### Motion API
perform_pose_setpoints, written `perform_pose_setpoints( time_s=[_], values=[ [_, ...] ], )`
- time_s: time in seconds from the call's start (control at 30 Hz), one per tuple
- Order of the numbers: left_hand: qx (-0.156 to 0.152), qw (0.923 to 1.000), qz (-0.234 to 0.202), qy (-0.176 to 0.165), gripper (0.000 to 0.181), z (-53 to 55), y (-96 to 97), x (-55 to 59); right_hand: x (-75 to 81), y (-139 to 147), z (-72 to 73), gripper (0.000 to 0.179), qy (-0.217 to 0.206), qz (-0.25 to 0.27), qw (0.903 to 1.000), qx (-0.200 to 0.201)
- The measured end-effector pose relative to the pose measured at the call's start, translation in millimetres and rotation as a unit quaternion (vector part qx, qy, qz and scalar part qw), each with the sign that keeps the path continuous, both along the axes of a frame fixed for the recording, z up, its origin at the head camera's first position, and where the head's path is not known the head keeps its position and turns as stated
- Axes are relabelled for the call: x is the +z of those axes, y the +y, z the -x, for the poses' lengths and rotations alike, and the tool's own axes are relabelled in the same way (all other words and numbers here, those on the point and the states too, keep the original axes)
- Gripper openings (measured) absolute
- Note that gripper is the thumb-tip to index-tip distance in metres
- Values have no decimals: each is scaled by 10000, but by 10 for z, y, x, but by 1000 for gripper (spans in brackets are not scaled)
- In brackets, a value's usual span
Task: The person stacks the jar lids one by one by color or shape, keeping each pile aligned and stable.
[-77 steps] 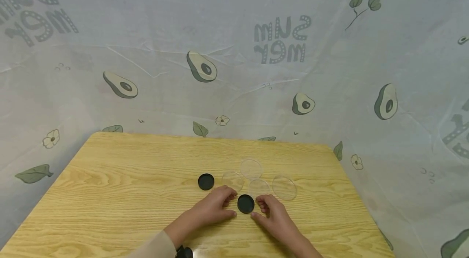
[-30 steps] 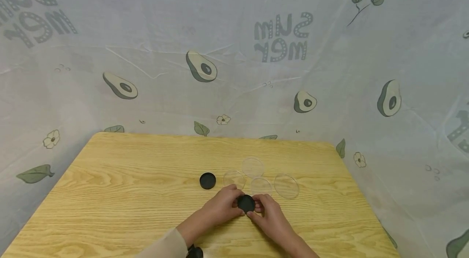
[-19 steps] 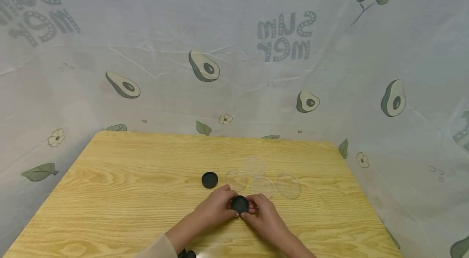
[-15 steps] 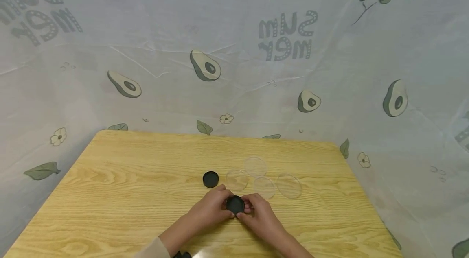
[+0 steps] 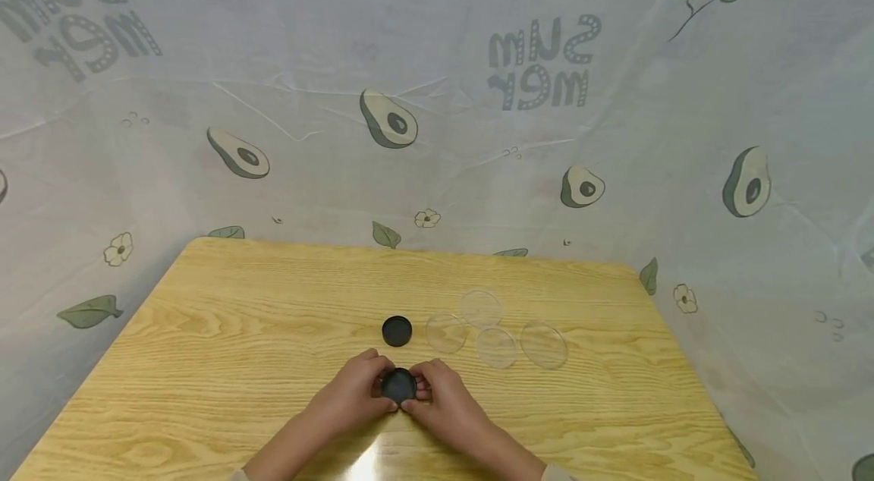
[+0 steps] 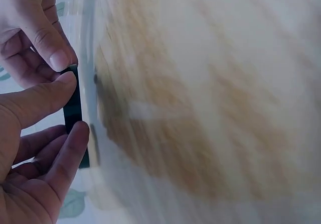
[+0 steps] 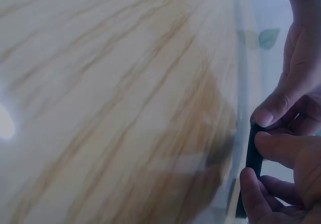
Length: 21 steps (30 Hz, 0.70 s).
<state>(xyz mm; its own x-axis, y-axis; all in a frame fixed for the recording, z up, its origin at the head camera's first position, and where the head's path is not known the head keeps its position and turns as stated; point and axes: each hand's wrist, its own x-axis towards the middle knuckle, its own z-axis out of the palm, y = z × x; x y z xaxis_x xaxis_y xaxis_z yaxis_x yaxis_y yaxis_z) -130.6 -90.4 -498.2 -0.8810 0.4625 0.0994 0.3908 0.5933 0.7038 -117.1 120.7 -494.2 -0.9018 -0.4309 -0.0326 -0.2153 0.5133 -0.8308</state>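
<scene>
In the head view, a shallow round black lid point(image 5: 398, 387) with a raised rim is near the front middle of the wooden table. My left hand point(image 5: 350, 395) grips its left side, thumb at the near edge and fingers at the far edge. From the opposite side my right hand point(image 5: 447, 403) pinches it the same way, both thumbtips almost meeting. Both wrist views show the lid edge-on as a thin dark band point(image 6: 73, 103), close over the tabletop. Just beyond the hands lies a second black lid point(image 5: 397, 331), flat on the table.
Several clear round discs lie to the right of the far lid, among them a left disc point(image 5: 446, 334) and a right disc point(image 5: 543, 345). The wooden table point(image 5: 225, 329) ends at a printed cloth backdrop point(image 5: 464, 177) at the back and sides.
At first the hands stood at either side of the black lid; then both took hold of it. They have since carried it left, below the second lid. The head view has shifted slightly.
</scene>
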Motion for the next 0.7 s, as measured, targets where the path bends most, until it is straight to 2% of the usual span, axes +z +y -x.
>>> perform_pose_setpoints(
  time_s=[0.13, 0.33, 0.57, 0.7],
  values=[
    [153, 9998, -32, -83, 39, -75, -153, -10, -12, -147, -3, 40, -45, -37, 9999, 147],
    [160, 9993, -72, -320, 39, -149, -306, -22, -14, -281, -12, 38, -123, -121, 9995, 279],
    [200, 9993, -94, -304, 43, -168, -383, -19, -1, -360, -11, 38, -236, -243, 9990, 303],
    [161, 9994, -171, -262, 43, -166, -413, -28, -11, -384, -2, 38, -166, -278, 9989, 348]
  ],
)
